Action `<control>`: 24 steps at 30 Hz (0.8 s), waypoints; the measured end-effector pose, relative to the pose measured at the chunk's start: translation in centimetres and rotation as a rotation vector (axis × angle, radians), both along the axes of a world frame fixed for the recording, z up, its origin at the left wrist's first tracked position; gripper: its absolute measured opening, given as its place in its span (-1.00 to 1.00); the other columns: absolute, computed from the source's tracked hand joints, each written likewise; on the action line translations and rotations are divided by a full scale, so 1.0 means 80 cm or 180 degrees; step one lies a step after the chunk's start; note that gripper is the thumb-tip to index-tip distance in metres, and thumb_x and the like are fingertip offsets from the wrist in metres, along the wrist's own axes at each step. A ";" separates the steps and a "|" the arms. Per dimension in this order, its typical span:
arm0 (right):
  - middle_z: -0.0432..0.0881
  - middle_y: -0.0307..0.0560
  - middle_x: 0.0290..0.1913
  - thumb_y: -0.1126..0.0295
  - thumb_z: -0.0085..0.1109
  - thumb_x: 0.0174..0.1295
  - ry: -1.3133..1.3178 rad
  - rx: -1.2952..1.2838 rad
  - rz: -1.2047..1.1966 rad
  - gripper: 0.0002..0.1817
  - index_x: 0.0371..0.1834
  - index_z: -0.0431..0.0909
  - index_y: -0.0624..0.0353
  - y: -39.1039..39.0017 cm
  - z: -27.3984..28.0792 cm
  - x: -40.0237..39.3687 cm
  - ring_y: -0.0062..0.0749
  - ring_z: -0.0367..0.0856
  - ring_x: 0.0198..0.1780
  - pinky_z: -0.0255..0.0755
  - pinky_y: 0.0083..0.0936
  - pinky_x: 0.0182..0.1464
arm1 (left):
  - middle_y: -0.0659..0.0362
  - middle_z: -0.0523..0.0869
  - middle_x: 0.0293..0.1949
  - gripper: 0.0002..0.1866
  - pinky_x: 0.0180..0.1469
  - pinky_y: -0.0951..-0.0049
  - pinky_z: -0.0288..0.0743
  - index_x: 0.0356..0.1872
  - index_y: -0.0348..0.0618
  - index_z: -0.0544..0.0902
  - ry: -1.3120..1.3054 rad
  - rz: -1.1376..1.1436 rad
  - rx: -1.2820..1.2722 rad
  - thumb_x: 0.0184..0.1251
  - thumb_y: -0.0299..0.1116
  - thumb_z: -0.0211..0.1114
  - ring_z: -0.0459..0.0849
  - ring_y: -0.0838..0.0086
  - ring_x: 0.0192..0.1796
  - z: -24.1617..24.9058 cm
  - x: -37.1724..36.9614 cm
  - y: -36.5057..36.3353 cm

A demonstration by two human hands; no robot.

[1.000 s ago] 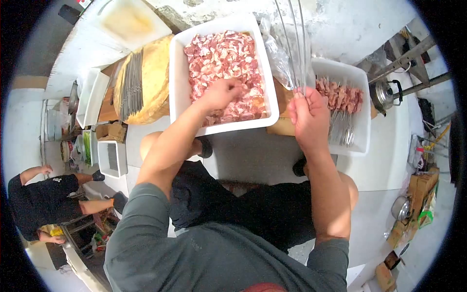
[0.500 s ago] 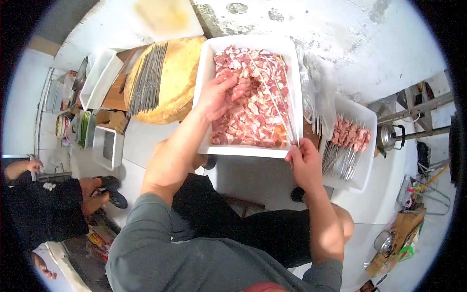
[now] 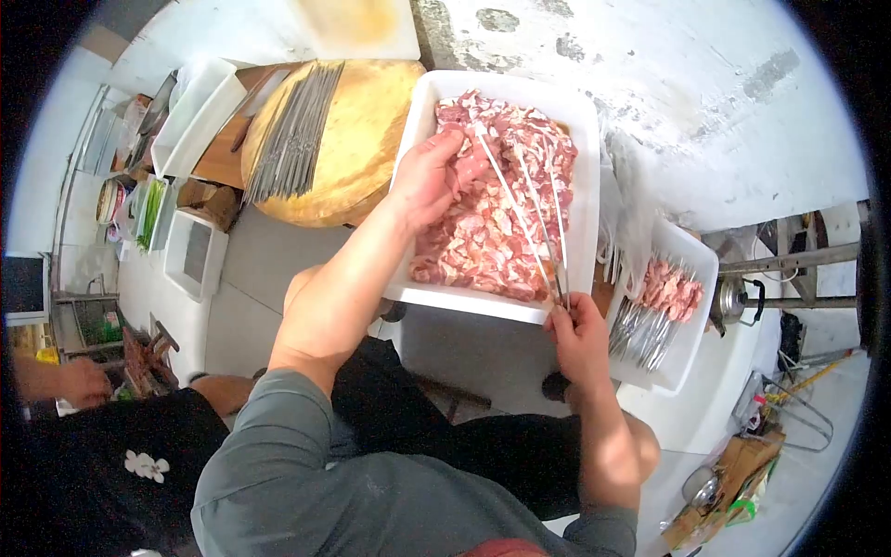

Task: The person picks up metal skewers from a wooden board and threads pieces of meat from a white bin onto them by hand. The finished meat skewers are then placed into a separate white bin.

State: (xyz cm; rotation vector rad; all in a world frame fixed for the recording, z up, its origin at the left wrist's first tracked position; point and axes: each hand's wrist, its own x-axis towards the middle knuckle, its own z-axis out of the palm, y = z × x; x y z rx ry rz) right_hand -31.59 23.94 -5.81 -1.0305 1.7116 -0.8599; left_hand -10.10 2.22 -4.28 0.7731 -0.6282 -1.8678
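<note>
A white tub [image 3: 581, 223] in front of me holds a heap of cut raw meat [image 3: 492, 237]. My left hand [image 3: 429, 181] is over the tub's left part, its fingers closed on a piece of meat [image 3: 471, 169] close to the tip of one skewer. Near the tub's front right corner, my right hand [image 3: 580, 330] grips a few long metal skewers [image 3: 516, 200] by their lower ends. They fan out over the meat, pointing away from me.
Bare skewers [image 3: 295, 130] lie on a round wooden chopping block [image 3: 367, 139] at the left. To the right, a white tray [image 3: 694, 348] holds loaded meat skewers [image 3: 670, 290], beside a plastic bag [image 3: 624, 204]. Another person in black clothing [image 3: 121, 464] is at the lower left.
The view has shifted, so the tub appears farther right. The skewers in my right hand have spread apart, and my left fingers are closer to a skewer tip. The other person has come nearer.
</note>
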 end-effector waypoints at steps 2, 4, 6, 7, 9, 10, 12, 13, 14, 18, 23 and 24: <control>0.66 -0.11 -0.43 0.39 0.09 0.34 0.0021 -0.0018 0.0019 -0.82 -0.15 0.52 0.30 0.002 0.000 0.000 -0.49 0.60 -0.36 0.46 -0.52 -0.22 | 0.01 0.64 0.02 -0.73 0.07 0.36 0.67 0.10 -0.21 0.45 0.0003 -0.0056 -0.0041 0.55 -0.27 0.07 0.68 0.29 0.06 -0.006 0.003 -0.005; 0.66 -0.12 -0.43 0.38 0.10 0.34 -0.0009 -0.0070 0.0006 -0.82 -0.15 0.52 0.29 0.005 -0.003 0.001 -0.50 0.59 -0.38 0.46 -0.52 -0.23 | 0.00 0.64 0.05 -0.73 0.09 0.35 0.66 0.11 -0.21 0.44 0.0013 -0.0090 -0.0055 0.55 -0.28 0.07 0.68 0.27 0.07 -0.008 0.005 -0.007; 0.66 -0.12 -0.44 0.38 0.10 0.34 -0.0105 -0.0123 -0.0021 -0.82 -0.15 0.52 0.29 0.006 -0.003 0.001 -0.51 0.59 -0.38 0.46 -0.51 -0.24 | -0.02 0.63 0.07 -0.73 0.11 0.33 0.65 0.10 -0.21 0.44 0.0034 -0.0093 -0.0039 0.55 -0.29 0.07 0.67 0.26 0.09 -0.006 0.004 -0.008; 0.66 -0.13 -0.44 0.38 0.11 0.35 -0.0151 -0.0148 -0.0036 -0.82 -0.15 0.52 0.28 0.007 -0.003 0.001 -0.51 0.59 -0.38 0.47 -0.51 -0.24 | -0.03 0.63 0.07 -0.74 0.12 0.32 0.65 0.09 -0.21 0.44 0.0131 -0.0111 -0.0021 0.55 -0.29 0.07 0.67 0.25 0.10 -0.005 0.004 -0.008; 0.66 -0.13 -0.45 0.38 0.12 0.34 -0.0152 -0.0199 -0.0064 -0.83 -0.16 0.53 0.27 0.009 -0.006 -0.001 -0.51 0.59 -0.39 0.47 -0.50 -0.25 | -0.05 0.62 0.07 -0.76 0.14 0.30 0.63 0.06 -0.22 0.44 0.0325 -0.0150 0.0012 0.55 -0.30 0.07 0.66 0.23 0.12 -0.004 0.004 -0.008; 0.66 -0.13 -0.46 0.38 0.12 0.34 -0.0157 -0.0226 -0.0078 -0.83 -0.17 0.53 0.27 0.009 -0.007 -0.001 -0.51 0.59 -0.39 0.47 -0.50 -0.25 | -0.06 0.62 0.07 -0.76 0.15 0.28 0.63 0.06 -0.22 0.43 0.0303 -0.0123 -0.0026 0.55 -0.29 0.06 0.66 0.22 0.12 -0.003 0.003 -0.008; 0.66 -0.12 -0.47 0.38 0.13 0.34 0.0009 -0.0202 -0.0077 -0.84 -0.19 0.54 0.27 0.010 -0.006 0.000 -0.51 0.60 -0.40 0.47 -0.50 -0.26 | -0.09 0.60 0.09 -0.76 0.17 0.26 0.62 0.05 -0.23 0.42 0.0254 -0.0063 -0.0104 0.56 -0.29 0.05 0.65 0.20 0.13 -0.003 0.002 -0.006; 0.66 -0.11 -0.47 0.38 0.13 0.34 0.0091 -0.0191 -0.0076 -0.84 -0.21 0.55 0.27 0.010 -0.006 0.000 -0.50 0.60 -0.40 0.47 -0.50 -0.27 | -0.10 0.60 0.10 -0.76 0.18 0.25 0.61 0.05 -0.23 0.41 0.0249 -0.0037 -0.0109 0.56 -0.29 0.04 0.65 0.19 0.14 -0.003 0.001 -0.006; 0.66 -0.11 -0.48 0.38 0.14 0.33 0.0118 -0.0251 -0.0072 -0.84 -0.21 0.55 0.27 0.010 -0.006 0.000 -0.50 0.60 -0.41 0.47 -0.49 -0.27 | -0.11 0.59 0.10 -0.76 0.18 0.24 0.61 0.05 -0.23 0.40 0.0246 -0.0013 -0.0114 0.56 -0.29 0.04 0.65 0.18 0.14 -0.002 0.000 -0.006; 0.66 -0.08 -0.48 0.37 0.15 0.33 0.0226 -0.0373 -0.0046 -0.83 -0.23 0.55 0.28 0.013 -0.008 -0.001 -0.47 0.60 -0.43 0.48 -0.46 -0.29 | -0.13 0.58 0.13 -0.76 0.19 0.23 0.61 0.07 -0.22 0.38 0.0232 0.0060 -0.0100 0.57 -0.30 0.02 0.63 0.16 0.16 -0.001 -0.001 -0.008; 0.66 -0.04 -0.48 0.38 0.16 0.32 0.0341 -0.0413 -0.0025 -0.84 -0.23 0.55 0.28 0.014 -0.013 -0.001 -0.41 0.62 -0.43 0.48 -0.43 -0.30 | -0.13 0.58 0.09 -0.66 0.17 0.24 0.62 0.14 -0.40 0.35 0.0242 0.0134 -0.0064 0.58 -0.30 0.00 0.66 0.18 0.10 0.004 -0.003 -0.004; 0.66 -0.03 -0.48 0.38 0.16 0.32 0.0367 -0.0413 -0.0024 -0.84 -0.23 0.55 0.28 0.014 -0.015 -0.001 -0.39 0.63 -0.43 0.48 -0.42 -0.30 | -0.13 0.59 0.07 -0.61 0.16 0.24 0.63 0.16 -0.50 0.34 0.0253 0.0163 -0.0072 0.58 -0.30 0.00 0.67 0.19 0.07 0.005 -0.004 -0.003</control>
